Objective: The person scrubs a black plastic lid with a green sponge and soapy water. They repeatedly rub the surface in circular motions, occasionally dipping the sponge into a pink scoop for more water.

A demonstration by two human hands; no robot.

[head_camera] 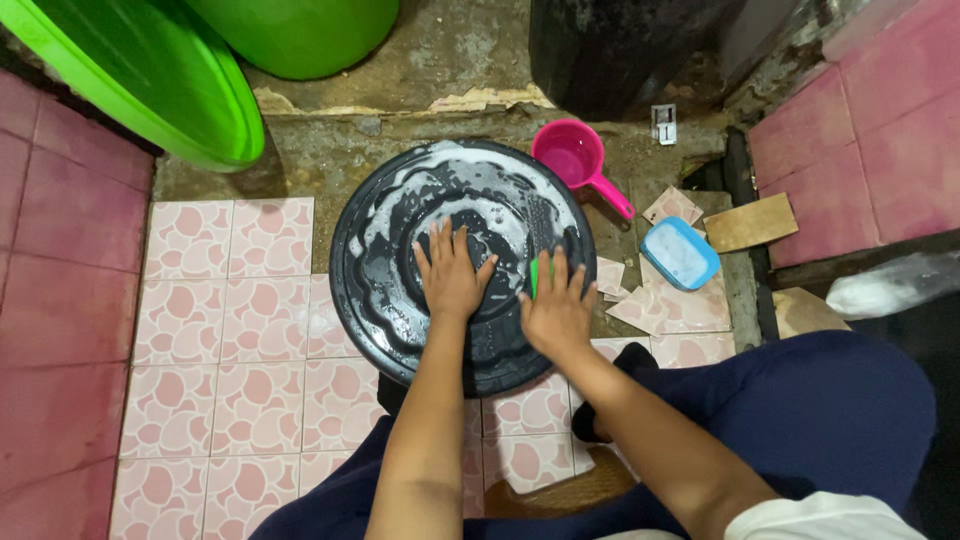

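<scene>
A large round black plastic lid [400, 210], wet and streaked with white soap foam, lies on the floor in front of me. My left hand [450, 275] rests flat on its raised middle, fingers spread. My right hand [557, 305] presses down on the lid's right side, over a green scrub sponge [534, 275] of which only a thin strip shows between the fingers and the lid.
A pink dipper [578, 158] stands behind the lid on the right. A small blue soap tub [679, 252] sits further right among broken tile pieces. Green plastic basins [150, 70] lean at the upper left, a black drum [620, 50] at the back. Pink patterned tiles [210, 340] cover the floor.
</scene>
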